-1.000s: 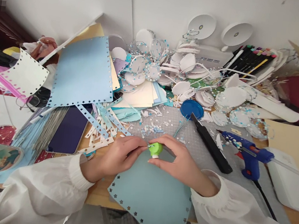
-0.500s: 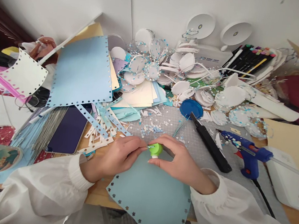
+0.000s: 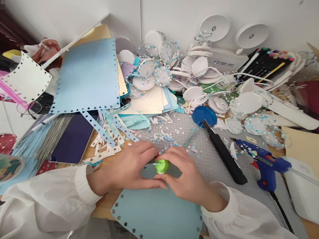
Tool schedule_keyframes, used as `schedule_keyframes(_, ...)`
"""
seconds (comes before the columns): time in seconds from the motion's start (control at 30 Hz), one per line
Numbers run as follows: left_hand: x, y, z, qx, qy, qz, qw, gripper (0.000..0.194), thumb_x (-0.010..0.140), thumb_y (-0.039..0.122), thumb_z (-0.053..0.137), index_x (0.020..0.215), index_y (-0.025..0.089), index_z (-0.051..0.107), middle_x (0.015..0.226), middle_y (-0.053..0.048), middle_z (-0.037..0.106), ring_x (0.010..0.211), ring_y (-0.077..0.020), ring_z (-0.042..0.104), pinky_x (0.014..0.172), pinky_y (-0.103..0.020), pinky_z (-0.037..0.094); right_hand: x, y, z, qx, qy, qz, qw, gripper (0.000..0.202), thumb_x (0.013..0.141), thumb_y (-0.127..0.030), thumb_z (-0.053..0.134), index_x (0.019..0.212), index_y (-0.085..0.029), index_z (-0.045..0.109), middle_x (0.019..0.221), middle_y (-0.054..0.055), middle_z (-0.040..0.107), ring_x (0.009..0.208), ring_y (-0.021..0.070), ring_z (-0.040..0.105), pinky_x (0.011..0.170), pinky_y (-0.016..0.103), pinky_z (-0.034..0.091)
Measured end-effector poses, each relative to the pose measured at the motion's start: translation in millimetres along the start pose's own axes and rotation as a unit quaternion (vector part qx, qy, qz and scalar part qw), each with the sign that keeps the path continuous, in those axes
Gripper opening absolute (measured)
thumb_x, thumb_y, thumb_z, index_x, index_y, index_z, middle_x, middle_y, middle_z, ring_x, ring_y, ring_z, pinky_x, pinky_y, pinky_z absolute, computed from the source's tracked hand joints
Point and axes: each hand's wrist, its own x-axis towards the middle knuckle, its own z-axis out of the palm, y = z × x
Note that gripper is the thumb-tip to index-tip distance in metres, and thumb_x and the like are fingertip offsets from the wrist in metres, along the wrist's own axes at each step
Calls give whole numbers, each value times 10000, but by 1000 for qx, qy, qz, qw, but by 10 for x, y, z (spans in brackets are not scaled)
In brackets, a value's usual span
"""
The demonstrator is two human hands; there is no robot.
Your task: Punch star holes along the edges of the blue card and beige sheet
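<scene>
Both hands have slid nearer, gripping the green punch (image 3: 162, 166) at the blue sheet (image 3: 162, 216)'s far edge.

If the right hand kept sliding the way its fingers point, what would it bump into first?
The right hand points left, toward the green punch it already touches. Just past that is the left hand, so it would likely bump that first.
</scene>
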Motion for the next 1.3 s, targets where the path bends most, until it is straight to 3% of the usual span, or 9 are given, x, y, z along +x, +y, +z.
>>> schedule_keyframes(0.17, -18, -22, 24, 72, 23, 90, 993, 451, 862, 598, 493, 795, 154, 538, 718, -42, 537, 663, -178, 478, 604, -308, 368, -8, -13, 47, -13, -8, -22, 1000, 125, 775, -173, 640, 867, -212, 565, 774, 12, 552, 760, 179, 505, 768, 357, 401)
schedule_keyframes(0.3, -47, -32, 31, 77, 35, 122, 989, 415, 879, 543, 500, 781, 142, 541, 694, -49, 526, 651, -184, 462, 580, -307, 371, -3, -39, 52, -4, -6, -36, 999, 82, 791, -163, 609, 824, -215, 556, 727, 5, 516, 735, 177, 490, 767, 364, 401)
schedule_keyframes(0.53, -2, -43, -3, 34, 11, 85, 996, 430, 905, 562, 405, 784, 164, 512, 710, -41, 523, 648, -176, 462, 600, -308, 341, 10, -22, 34, 22, -6, -27, 999, 132, 795, -161, 627, 904, -209, 570, 796, 12, 558, 765, 173, 507, 777, 353, 388)
schedule_keyframes(0.8, -21, -71, -5, 78, 22, 79, 994, 397, 971, 454, 330, 781, 161, 519, 704, -37, 528, 623, -167, 434, 602, -306, 321, -1, -14, -6, 4, -9, -16, 1000, 245, 793, -298, 703, 979, -210, 569, 825, 25, 580, 813, 194, 531, 788, 361, 398)
schedule_keyframes(0.97, -31, -109, 20, 124, 75, 109, 983, 332, 972, 227, 381, 661, 172, 481, 592, 0, 466, 552, -145, 362, 567, -295, 288, 4, 29, -62, 3, 1, 2, 1000, 274, 792, -273, 710, 1024, -209, 579, 895, 35, 600, 866, 195, 549, 817, 357, 411)
schedule_keyframes(1.3, -20, -104, 27, 146, 111, 118, 976, 363, 981, 223, 374, 632, 179, 464, 569, 3, 457, 539, -143, 345, 544, -289, 297, -10, 45, -87, 11, -22, 19, 1000, 272, 778, -267, 725, 999, -205, 579, 898, 37, 605, 861, 203, 550, 802, 351, 400)
